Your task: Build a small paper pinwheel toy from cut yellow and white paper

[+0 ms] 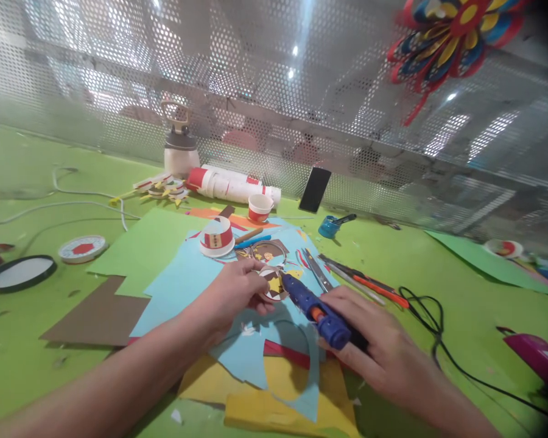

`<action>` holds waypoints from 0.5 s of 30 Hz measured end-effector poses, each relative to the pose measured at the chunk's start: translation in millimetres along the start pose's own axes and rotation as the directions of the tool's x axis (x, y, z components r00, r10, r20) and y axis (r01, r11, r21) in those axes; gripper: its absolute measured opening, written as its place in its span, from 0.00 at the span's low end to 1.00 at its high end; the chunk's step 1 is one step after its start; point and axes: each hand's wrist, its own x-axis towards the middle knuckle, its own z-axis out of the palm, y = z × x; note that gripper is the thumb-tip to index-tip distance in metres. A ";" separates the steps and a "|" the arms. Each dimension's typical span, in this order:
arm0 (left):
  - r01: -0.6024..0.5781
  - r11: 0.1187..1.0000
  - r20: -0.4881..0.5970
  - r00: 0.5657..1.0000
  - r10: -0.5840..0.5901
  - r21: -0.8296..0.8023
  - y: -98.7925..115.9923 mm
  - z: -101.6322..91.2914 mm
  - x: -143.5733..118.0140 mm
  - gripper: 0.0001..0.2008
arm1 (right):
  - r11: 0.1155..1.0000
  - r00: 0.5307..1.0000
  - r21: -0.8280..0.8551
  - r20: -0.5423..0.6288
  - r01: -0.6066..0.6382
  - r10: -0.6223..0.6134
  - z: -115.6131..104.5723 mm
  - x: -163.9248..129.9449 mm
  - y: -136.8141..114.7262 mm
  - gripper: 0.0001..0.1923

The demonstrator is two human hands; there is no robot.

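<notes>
My right hand (pixel 369 328) is wrapped round a blue glue gun (pixel 313 307), its nozzle pointing away to the left. The nozzle tip is at a small round paper disc (pixel 274 285) with white, brown and yellow parts. My left hand (pixel 240 286) pinches that disc at its left edge. Whether the nozzle touches the disc I cannot tell. Beneath both hands lie light blue paper sheets (pixel 178 292), one with a curved piece cut out. Just beyond the disc is a round piece with a dark rim (pixel 269 250). Scissors (pixel 317 271) lie right of it.
Paper cups (pixel 217 237) and a blue pen (pixel 253 242) are beyond my hands. Farther back stand a pump sprayer (pixel 180 149), rolled paper (pixel 235 185) and a phone (pixel 315 190). An orange cutter (pixel 381 291) and a black cable (pixel 438 328) lie at right, yellow sheets (pixel 292 410) in front.
</notes>
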 end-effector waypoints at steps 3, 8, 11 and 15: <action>0.000 1.000 -0.004 1.000 0.000 0.000 0.2 0.6 0.0 0.09 | 1.000 1.000 0.002 -0.010 0.001 -0.001 0.5 0.2 -1.5 0.14; -0.019 1.000 0.003 1.000 0.019 0.000 2.2 1.0 -1.4 0.09 | 1.000 1.000 0.002 -0.012 -0.014 0.014 1.4 -0.4 -3.8 0.16; -0.024 1.000 0.009 1.000 0.025 -0.006 2.3 0.0 -1.9 0.10 | 1.000 1.000 -0.007 -0.014 -0.006 0.005 2.1 -1.0 -3.2 0.17; -0.031 0.999 0.016 0.999 0.031 -0.008 0.4 -1.5 -1.6 0.09 | 0.999 0.998 -0.032 -0.045 0.031 -0.032 3.4 -1.7 -2.0 0.17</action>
